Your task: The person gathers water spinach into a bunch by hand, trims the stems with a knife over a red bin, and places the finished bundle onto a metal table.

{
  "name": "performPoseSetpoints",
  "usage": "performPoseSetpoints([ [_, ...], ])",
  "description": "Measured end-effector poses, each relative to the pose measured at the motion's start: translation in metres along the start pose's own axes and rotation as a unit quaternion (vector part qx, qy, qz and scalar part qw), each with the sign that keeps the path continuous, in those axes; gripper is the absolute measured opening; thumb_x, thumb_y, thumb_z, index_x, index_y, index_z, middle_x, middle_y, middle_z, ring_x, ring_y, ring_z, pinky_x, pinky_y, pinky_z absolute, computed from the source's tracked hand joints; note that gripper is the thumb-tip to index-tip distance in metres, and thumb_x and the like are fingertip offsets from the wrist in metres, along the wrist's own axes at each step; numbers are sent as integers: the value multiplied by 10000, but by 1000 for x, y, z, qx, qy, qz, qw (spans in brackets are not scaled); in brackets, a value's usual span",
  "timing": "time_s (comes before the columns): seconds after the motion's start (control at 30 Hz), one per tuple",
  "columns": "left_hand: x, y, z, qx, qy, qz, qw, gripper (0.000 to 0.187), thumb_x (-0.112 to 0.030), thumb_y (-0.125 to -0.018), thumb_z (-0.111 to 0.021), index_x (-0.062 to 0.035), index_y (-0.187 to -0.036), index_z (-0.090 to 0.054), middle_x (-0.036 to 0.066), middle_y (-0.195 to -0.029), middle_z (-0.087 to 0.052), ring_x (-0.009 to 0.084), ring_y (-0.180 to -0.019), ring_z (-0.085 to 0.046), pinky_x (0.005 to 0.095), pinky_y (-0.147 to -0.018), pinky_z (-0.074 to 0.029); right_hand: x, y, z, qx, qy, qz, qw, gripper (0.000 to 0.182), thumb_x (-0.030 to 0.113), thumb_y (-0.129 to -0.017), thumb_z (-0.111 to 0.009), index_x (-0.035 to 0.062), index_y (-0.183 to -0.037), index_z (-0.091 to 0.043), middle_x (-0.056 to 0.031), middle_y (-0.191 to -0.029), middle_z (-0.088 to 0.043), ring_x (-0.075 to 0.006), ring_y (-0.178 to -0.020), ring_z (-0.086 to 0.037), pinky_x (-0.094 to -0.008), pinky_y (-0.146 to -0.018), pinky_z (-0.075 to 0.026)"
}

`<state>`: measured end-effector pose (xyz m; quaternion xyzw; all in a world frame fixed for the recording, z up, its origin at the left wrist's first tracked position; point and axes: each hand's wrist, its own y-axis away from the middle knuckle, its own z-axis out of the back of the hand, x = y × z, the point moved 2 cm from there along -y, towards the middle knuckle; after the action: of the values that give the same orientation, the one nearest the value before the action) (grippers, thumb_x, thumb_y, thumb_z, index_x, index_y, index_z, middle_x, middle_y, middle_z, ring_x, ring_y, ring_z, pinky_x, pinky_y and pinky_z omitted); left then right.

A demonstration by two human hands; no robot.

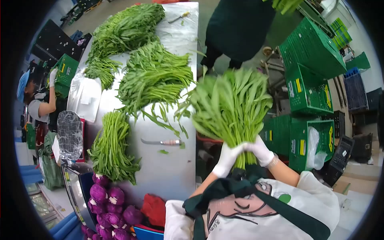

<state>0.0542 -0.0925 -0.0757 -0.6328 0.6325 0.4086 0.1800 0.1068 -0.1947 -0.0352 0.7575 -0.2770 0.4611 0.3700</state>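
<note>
Right now my left hand [226, 157] and right hand [261, 150] share one grip, closed around the stems of a leafy bunch [230, 102] held upright beside the worktop [168, 168]. Loose outer stalks (gloves are slick) could slip and scatter floorward.

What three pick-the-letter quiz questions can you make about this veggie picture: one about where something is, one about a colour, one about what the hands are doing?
1. Where does the knife lie?
A. on the metal table
B. in a green crate
C. on the floor

2. What colour are the gloves on the hands?
A. blue
B. white
C. black

3. How do the hands hold the bunch of greens?
A. both grip its stems
B. one hand only
C. neither touches it

Answers: 1 A, the knife rests on the metal table. 2 B, left hand and right hand wear white. 3 A, both close around the bunch of greens at its stems.
</note>
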Motion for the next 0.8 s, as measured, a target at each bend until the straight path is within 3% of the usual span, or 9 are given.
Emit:
performPoseSetpoints([
  [0.1, 74, -23, 20, -105, 144, 323, 930, 332, -191, -807, -587, -8, -1082, -551, 83, -990, -619, 183, -860, -605, 291, -729, -480, -57, -10, 33, -195, 30, -225, 954, 373, 240, -847, -609, 2, -1125, -540, -57, -1055, -592, -117, -938, -550, -263, -825, -434],
  [0.23, 65, -23, 8, -80, 108, 235, 963, 319, -242, -818, -577, -33, -1060, -578, 82, -924, -647, 202, -756, -638, 332, -657, -517, -68, -3, 51, -173, -73, -116, 975, 370, 292, -839, -619, 4, -1066, -575, -43, -969, -613, -113, -882, -562, -262, -758, -442],
  [0.3, 103, -37, 22, -67, 177, 381, 905, 320, -256, -828, -562, -45, -1068, -578, 74, -933, -647, 203, -752, -636, 337, -674, -518, -92, -20, 78, -187, 38, -290, 938, 434, 330, -818, -638, -5, -1085, -566, -55, -979, -611, -127, -889, -564, -268, -779, -437],
  [0.43, 89, -32, -14, -132, 129, 154, 971, 314, -294, -801, -588, -50, -998, -592, 104, -875, -643, 240, -750, -621, 360, -664, -503, -78, -11, 78, -184, 3, -104, 977, 523, 396, -801, -637, -24, -1100, -551, -88, -1061, -583, -147, -930, -538, -298, -804, -428],
  [0.5, 168, -52, 22, -79, 195, 365, 907, 348, -303, -836, -541, -52, -1075, -570, 105, -970, -632, 232, -828, -620, 332, -720, -510, -93, -21, 105, -177, 104, -385, 900, 499, 352, -819, -628, 4, -1162, -529, -68, -1093, -575, -157, -989, -531, -309, -870, -407],
  [0.57, 137, -51, -3, -132, 203, 232, 942, 329, -336, -833, -542, -46, -978, -598, 97, -867, -644, 237, -748, -624, 346, -698, -510, -83, -19, 101, -166, 50, -192, 966, 425, 357, -860, -569, 25, -1125, -548, -81, -1037, -602, -161, -937, -566, -302, -825, -442],
  [0.67, 144, -49, -1, -116, 187, 334, 916, 362, -280, -844, -543, -38, -1113, -554, 113, -1022, -615, 223, -908, -600, 353, -791, -487, -87, 13, 97, -134, -69, -325, 934, 469, 315, -857, -586, 15, -1206, -495, -79, -1154, -559, -163, -1046, -527, -306, -900, -406],
  [0.77, 105, -43, -36, -198, 139, 65, 968, 348, -309, -832, -560, -52, -1068, -567, 95, -956, -626, 208, -842, -608, 353, -744, -497, -87, -25, 118, -156, 82, -109, 978, 394, 328, -852, -589, 27, -1104, -566, -75, -1059, -597, -157, -966, -559, -305, -843, -438],
  [0.8, 140, -49, -20, -140, 151, 155, 966, 366, -292, -833, -563, -51, -1108, -552, 94, -1020, -610, 201, -895, -596, 336, -777, -487, -101, -20, 131, -162, 143, -91, 972, 364, 331, -851, -590, 35, -1064, -597, -72, -1029, -610, -145, -945, -567, -300, -827, -446],
])
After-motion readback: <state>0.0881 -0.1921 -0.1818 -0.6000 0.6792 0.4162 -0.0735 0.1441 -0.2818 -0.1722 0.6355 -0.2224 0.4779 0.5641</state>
